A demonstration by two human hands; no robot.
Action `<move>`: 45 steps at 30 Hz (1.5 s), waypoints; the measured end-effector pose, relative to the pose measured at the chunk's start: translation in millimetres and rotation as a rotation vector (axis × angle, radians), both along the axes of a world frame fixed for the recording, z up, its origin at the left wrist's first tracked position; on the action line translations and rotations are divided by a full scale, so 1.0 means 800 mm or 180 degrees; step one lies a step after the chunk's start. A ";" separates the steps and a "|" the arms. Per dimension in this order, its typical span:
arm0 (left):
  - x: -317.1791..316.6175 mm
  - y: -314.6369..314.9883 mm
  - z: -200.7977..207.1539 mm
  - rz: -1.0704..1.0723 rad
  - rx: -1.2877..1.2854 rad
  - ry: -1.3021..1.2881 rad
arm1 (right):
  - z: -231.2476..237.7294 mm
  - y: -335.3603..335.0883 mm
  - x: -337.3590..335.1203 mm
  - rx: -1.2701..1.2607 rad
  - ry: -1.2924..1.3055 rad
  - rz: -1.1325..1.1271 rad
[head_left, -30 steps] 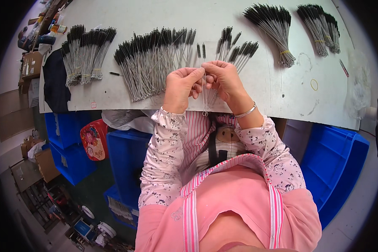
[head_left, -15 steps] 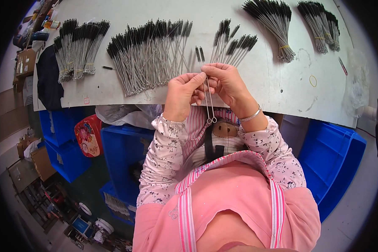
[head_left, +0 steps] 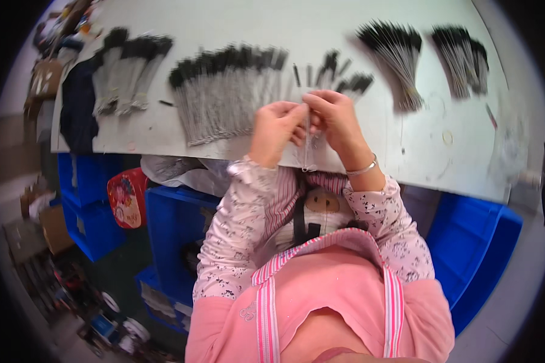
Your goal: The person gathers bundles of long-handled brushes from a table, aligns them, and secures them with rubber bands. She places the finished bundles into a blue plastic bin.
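fingers (head_left: 300,118) of both hands pinched shut on a thin wire piece (head_left: 307,142) over the tabletop's near edge.
left hand (head_left: 275,130) and right hand (head_left: 336,118) meet at the top of the piece, which hangs down past the edge; its lower end looks like a small loop, too blurred to be sure. risk: it's thin and held only at the top, so a loose pinch could drop it off the edge toward the blue bins (head_left: 175,224) below; a forearm sweep could also scatter the black-tipped bundles (head_left: 224,100) just beside the hands. tabletop (head_left: 406,157) is white, scuffed, with more bundles fanned at far right (head_left: 396,57) and far left (head_left: 124,72). cluttered floor, cardboard and a red container (head_left: 127,196) at left.
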State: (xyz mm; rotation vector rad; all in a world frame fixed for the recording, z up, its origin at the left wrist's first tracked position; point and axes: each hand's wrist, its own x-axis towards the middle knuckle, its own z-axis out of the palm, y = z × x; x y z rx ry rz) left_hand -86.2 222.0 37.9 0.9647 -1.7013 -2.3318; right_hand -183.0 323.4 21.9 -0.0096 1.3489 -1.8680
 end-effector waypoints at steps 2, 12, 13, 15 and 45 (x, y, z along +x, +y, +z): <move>-0.017 0.001 -0.001 0.0011 -0.0455 0.0001 | -0.001 0.001 -0.019 0.0534 0.0772 0.0078; 0.089 0.008 -0.024 0.1034 -0.2641 0.0140 | -0.022 0.088 0.009 0.1404 0.2979 -0.0166; 0.113 0.010 -0.024 0.1163 -0.2522 0.0147 | -0.018 0.101 0.018 0.1459 0.3129 -0.0237; 0.157 0.014 -0.044 0.1554 -0.2627 0.0083 | -0.039 0.125 0.020 0.1351 0.3325 -0.0427; 0.470 0.085 -0.269 0.2784 -0.1817 -0.4361 | -0.035 0.140 0.014 0.1884 0.6404 0.2295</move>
